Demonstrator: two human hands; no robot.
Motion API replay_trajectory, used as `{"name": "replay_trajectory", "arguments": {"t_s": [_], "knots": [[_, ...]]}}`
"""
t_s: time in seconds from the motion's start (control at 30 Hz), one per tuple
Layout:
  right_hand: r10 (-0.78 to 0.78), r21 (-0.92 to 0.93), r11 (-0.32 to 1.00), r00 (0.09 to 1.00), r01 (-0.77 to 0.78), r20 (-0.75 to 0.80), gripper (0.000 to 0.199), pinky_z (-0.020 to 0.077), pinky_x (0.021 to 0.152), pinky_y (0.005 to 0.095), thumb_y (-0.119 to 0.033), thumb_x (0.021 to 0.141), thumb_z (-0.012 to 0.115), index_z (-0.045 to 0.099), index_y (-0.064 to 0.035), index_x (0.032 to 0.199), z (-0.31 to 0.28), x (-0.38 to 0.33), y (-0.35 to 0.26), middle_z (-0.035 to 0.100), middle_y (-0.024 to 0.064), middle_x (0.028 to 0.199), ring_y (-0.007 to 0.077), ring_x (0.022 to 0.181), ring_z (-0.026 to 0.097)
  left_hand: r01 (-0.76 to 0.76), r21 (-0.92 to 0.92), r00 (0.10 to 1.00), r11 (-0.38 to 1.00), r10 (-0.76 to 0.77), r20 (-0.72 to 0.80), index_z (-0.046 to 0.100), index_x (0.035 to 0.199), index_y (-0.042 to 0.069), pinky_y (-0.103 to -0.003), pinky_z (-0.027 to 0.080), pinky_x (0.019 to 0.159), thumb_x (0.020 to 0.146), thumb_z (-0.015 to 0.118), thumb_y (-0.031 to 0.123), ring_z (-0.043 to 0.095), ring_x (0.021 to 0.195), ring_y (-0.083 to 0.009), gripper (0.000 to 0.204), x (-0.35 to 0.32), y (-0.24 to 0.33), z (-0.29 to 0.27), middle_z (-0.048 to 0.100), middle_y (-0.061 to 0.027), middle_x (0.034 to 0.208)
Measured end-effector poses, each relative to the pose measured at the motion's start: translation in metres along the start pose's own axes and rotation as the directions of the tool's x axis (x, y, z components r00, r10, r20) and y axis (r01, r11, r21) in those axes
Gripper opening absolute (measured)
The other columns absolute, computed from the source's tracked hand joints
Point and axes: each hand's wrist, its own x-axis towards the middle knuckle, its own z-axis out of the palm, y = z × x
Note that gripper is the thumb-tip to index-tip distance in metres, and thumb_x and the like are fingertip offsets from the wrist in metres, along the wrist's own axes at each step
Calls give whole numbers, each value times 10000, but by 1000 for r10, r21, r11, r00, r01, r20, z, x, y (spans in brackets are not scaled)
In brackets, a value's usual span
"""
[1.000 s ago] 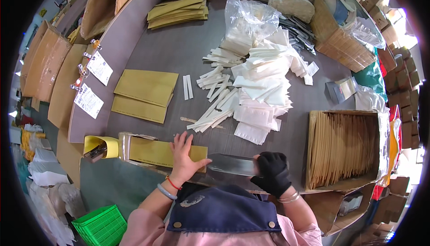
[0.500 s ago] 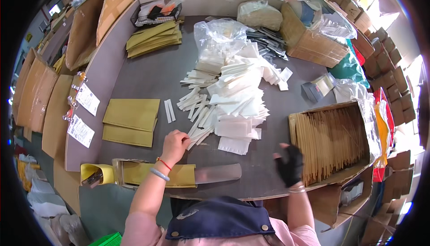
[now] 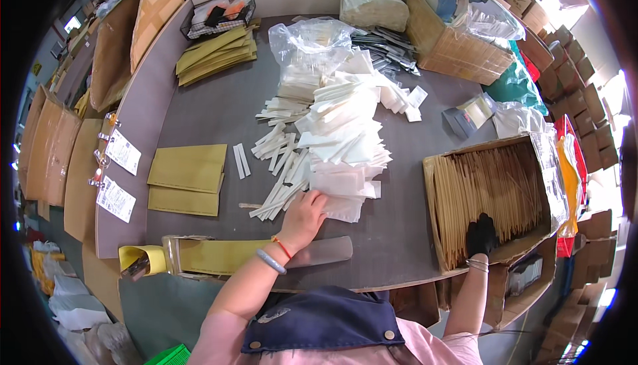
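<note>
Left hand is out ahead of the body, bare, palm down, fingers spread and pressing flat. Its forearm rises from the lower edge, angled up and to the right, with a red cord and a pale bangle at the wrist. Right hand, in a black glove, reaches far out to the right, arm nearly straight, fingers curled downward; thin bangles ring that wrist. The hands sit well apart.

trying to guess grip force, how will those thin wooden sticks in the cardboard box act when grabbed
The sticks look thin and light, probably stiff but snappable. Packed loosely side by side in the box, they may roll or slip from the gloved right hand.
</note>
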Motion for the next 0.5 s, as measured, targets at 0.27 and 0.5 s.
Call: {"name": "replay_trajectory", "arguments": {"t_s": [0.27,0.5], "knots": [[118,189,980,954,-67,-276,406,447,1013,418,-182,941,532,571,35,1282,27,-4,36,590,226,1297,340,1193,574,19,29,994,999,-22,107,628,940,72,-406,487,819,689,796,104,560,952,-300,303,-3,-2,1,570,-80,1042],[-356,471,737,871,485,-339,151,441,720,281,-136,1023,513,594,-9,1028,-21,-56,-70,556,29,866,134,793,508,188,-207,976,960,-158,153,644,879,59,-407,496,685,749,775,115,612,688,-299,193,-13,14,-39,611,-78,679]]}}
